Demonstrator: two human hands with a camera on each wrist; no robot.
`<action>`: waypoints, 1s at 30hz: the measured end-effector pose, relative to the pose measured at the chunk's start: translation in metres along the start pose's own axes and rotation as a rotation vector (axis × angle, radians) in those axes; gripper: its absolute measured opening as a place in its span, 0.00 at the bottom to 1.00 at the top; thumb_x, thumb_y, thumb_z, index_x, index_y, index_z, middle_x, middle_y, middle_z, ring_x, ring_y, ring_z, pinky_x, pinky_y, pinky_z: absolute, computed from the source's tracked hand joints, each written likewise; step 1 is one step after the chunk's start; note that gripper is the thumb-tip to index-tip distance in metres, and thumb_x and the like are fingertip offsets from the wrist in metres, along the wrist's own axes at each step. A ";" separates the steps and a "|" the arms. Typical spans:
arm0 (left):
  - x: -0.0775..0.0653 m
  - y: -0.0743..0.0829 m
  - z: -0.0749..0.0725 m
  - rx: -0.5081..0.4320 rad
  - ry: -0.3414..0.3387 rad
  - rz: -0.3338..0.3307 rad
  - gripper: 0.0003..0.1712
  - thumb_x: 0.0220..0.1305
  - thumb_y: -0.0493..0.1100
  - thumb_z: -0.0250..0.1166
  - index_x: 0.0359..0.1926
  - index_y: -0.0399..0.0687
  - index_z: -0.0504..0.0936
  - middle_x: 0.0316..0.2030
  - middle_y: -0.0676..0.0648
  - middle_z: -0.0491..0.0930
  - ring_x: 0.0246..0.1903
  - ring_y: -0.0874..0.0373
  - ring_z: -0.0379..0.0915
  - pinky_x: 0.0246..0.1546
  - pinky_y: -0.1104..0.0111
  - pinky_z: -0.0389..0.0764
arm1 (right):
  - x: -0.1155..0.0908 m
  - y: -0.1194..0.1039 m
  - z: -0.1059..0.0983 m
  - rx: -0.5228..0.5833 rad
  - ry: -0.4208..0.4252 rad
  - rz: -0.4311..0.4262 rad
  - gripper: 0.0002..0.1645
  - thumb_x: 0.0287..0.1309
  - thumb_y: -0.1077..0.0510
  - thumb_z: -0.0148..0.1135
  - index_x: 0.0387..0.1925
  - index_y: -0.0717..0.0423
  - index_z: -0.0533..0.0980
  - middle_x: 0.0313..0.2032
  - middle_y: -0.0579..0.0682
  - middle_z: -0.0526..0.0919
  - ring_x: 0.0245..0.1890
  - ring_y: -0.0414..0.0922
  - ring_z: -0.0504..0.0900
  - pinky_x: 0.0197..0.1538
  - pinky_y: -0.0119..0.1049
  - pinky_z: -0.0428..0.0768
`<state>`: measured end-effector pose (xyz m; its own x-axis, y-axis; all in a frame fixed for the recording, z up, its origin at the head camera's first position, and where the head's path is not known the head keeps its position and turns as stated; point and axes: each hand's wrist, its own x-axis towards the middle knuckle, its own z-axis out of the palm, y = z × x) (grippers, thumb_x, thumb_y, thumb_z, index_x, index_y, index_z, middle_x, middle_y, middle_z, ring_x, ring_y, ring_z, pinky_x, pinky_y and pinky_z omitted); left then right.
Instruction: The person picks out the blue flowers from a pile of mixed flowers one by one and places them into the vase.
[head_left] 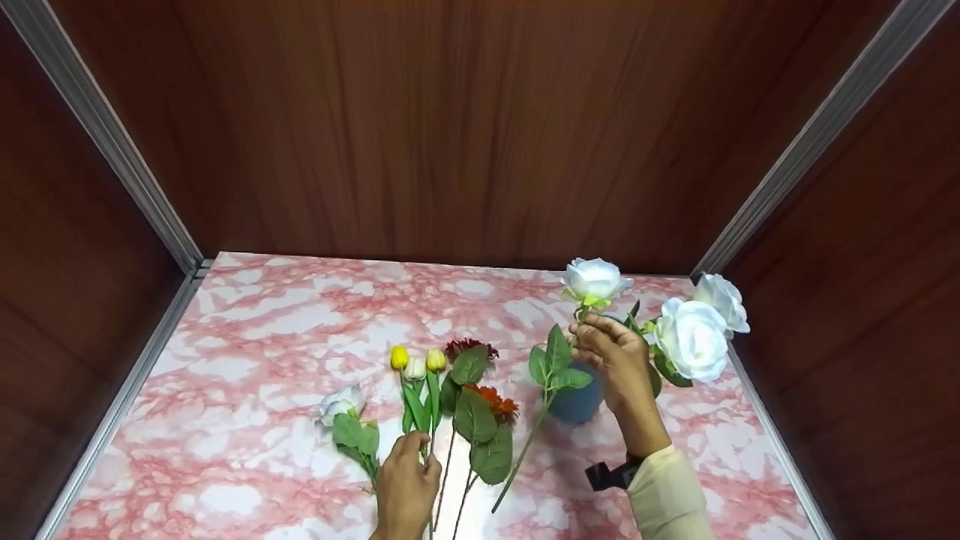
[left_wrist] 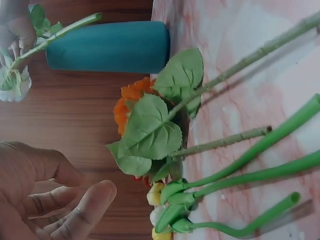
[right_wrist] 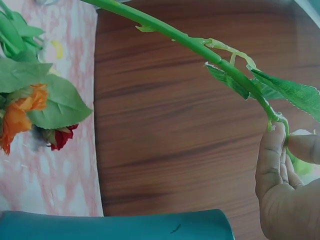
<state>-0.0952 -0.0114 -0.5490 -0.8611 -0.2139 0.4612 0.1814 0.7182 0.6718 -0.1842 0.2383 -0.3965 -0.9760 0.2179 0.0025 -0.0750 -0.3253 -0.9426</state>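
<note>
My right hand (head_left: 615, 360) pinches the green stem (right_wrist: 200, 47) of a white rose (head_left: 596, 280) between thumb and fingertips, just under the bloom. Its leafy stem slants down and to the left, off the table. Behind that hand stands a teal vase (head_left: 576, 394), partly hidden, with two white roses (head_left: 694, 339) leaning out to the right. My left hand (head_left: 407, 480) hovers over the stems of the yellow and white tulips (head_left: 415, 367). In the left wrist view its fingers (left_wrist: 95, 205) are loosely bent, with nothing between them.
Beside the tulips lie an orange flower (head_left: 495, 405) and a dark red flower (head_left: 471, 349) with broad leaves. Another white rose (head_left: 343, 405) lies left of my left hand. The pink marbled table (head_left: 247, 337) is bounded by brown wood panels (head_left: 450, 135) at the back and sides.
</note>
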 end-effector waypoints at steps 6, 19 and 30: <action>-0.004 -0.004 0.000 0.012 -0.024 -0.024 0.13 0.38 0.33 0.66 0.30 0.47 0.76 0.26 0.52 0.75 0.18 0.58 0.71 0.22 0.61 0.72 | 0.001 -0.006 -0.002 0.000 0.008 0.017 0.12 0.53 0.70 0.56 0.42 0.69 0.71 0.33 0.58 0.81 0.30 0.45 0.80 0.29 0.33 0.77; -0.005 -0.013 0.002 0.033 -0.069 -0.036 0.12 0.39 0.33 0.65 0.29 0.47 0.76 0.24 0.51 0.73 0.18 0.55 0.71 0.19 0.61 0.70 | 0.007 -0.024 -0.006 -0.010 0.011 -0.047 0.10 0.54 0.70 0.54 0.40 0.67 0.71 0.31 0.56 0.81 0.28 0.44 0.80 0.28 0.32 0.77; -0.003 -0.022 -0.001 0.076 -0.118 -0.097 0.12 0.38 0.33 0.64 0.29 0.46 0.75 0.23 0.49 0.72 0.21 0.47 0.73 0.20 0.58 0.71 | 0.008 -0.035 -0.009 -0.032 0.080 -0.095 0.10 0.52 0.70 0.57 0.38 0.66 0.76 0.30 0.56 0.82 0.28 0.46 0.80 0.27 0.33 0.78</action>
<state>-0.0964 -0.0273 -0.5642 -0.9233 -0.2089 0.3222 0.0621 0.7468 0.6621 -0.1878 0.2595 -0.3665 -0.9454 0.3191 0.0665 -0.1583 -0.2710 -0.9495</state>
